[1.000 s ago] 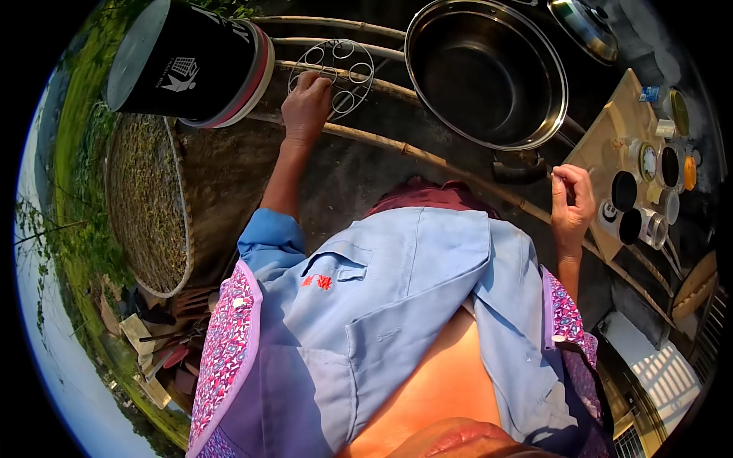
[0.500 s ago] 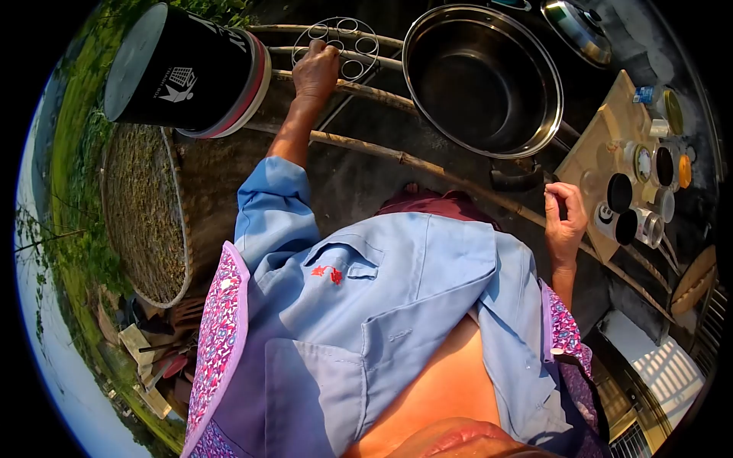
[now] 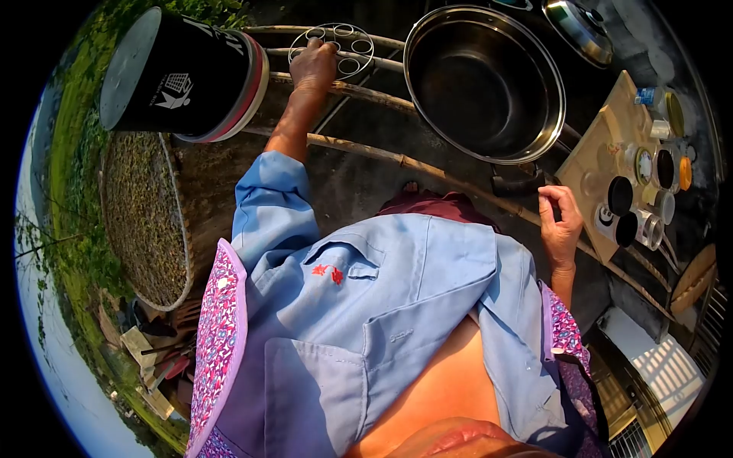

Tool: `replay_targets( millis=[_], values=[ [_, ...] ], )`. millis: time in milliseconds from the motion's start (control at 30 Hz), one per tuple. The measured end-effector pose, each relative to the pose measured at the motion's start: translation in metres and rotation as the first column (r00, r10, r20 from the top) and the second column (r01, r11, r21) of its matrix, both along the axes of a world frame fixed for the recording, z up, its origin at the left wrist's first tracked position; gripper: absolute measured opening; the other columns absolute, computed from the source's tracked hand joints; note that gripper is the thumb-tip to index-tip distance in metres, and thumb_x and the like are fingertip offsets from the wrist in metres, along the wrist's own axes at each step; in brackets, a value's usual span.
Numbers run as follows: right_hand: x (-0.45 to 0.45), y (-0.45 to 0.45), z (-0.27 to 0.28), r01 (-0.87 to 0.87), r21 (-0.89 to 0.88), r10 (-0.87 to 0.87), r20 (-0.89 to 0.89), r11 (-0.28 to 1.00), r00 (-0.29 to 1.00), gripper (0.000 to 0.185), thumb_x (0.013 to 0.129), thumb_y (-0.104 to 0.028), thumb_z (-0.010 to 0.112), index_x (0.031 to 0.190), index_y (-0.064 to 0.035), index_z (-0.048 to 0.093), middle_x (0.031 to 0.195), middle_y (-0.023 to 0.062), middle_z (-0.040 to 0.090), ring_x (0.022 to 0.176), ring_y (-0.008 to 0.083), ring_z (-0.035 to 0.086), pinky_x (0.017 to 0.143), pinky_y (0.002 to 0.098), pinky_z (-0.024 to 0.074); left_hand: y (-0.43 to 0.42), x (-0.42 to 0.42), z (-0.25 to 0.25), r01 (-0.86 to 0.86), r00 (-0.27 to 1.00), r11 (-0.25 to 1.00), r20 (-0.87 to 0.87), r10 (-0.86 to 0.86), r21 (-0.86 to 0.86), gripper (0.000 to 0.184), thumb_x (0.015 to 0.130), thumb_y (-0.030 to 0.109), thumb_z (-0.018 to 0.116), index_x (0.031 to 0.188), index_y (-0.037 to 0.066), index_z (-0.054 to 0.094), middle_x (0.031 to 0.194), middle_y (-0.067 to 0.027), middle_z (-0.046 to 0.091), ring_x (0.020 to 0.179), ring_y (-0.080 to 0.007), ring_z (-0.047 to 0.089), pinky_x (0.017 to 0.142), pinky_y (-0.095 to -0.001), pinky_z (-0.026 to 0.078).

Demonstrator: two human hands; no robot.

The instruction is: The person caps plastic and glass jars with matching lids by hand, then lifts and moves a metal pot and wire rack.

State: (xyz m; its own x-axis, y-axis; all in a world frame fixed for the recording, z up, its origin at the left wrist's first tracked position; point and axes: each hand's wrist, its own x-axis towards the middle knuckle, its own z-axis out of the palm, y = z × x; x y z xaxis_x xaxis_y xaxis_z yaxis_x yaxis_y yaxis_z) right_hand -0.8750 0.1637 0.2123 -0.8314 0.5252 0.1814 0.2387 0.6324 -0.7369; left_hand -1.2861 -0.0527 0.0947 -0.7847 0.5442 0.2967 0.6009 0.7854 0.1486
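Observation:
My left hand (image 3: 314,67) reaches up to a round wire rack (image 3: 359,66) made of several small rings inside a larger hoop. Its fingers are closed at the rack's near-left part, and the fingertips are partly hidden. Under the rack run bamboo poles (image 3: 374,95). My right hand (image 3: 561,214) hovers beside the black handle (image 3: 518,182) of a large dark pot (image 3: 485,84), apart from it. Its thumb and fingertips are pressed together; whatever they may hold is too small to make out. The pot has a shiny metal rim, and only its dark inside shows.
A black bucket (image 3: 179,80) lies tipped left of the rack. Below it is a round tray (image 3: 145,221) of dried plant material. On the right, a board (image 3: 588,153) bears several jars (image 3: 649,229) and lids. A metal lid (image 3: 578,30) lies beyond the pot.
My right hand has shifted slightly left, nearer the pot's handle. My left hand stays at the wire rack, and the whole view has moved a little.

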Motion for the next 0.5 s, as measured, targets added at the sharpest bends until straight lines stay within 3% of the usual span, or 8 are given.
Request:
replay_targets(
  millis=[133, 500],
  values=[
    [-0.003, 0.002, 0.001, -0.017, 0.002, 0.017, 0.019, 1.0, 1.0, 0.011, 0.082, 0.002, 0.06, 0.093, -0.0006, 0.061, 0.085, 0.0076, 0.06, 0.074, 0.0159, 0.057, 0.069, 0.0258, 0.0468, -0.007, -0.011, 0.006, 0.037, 0.999, 0.994, 0.02, -0.035, -0.106, 0.019, 0.083, 0.021, 0.055, 0.096, 0.022, 0.069, 0.1, -0.0032, 0.061, 0.089, -0.0266, 0.063, 0.076, -0.0408, 0.051],
    [-0.005, 0.007, 0.014, 0.034, 0.0, -0.034, -0.021, 0.999, 0.999, 0.01, 0.082, 0.003, 0.06, 0.091, -0.0002, 0.06, 0.081, 0.0057, 0.058, 0.073, 0.0131, 0.055, 0.069, 0.0241, 0.0455, -0.008, -0.022, 0.023, 0.094, 0.976, 0.985, 0.207, -0.063, -0.142, 0.023, 0.081, 0.024, 0.057, 0.101, 0.02, 0.067, 0.109, -0.0043, 0.059, 0.097, -0.0284, 0.061, 0.083, -0.0415, 0.049]
  ],
)
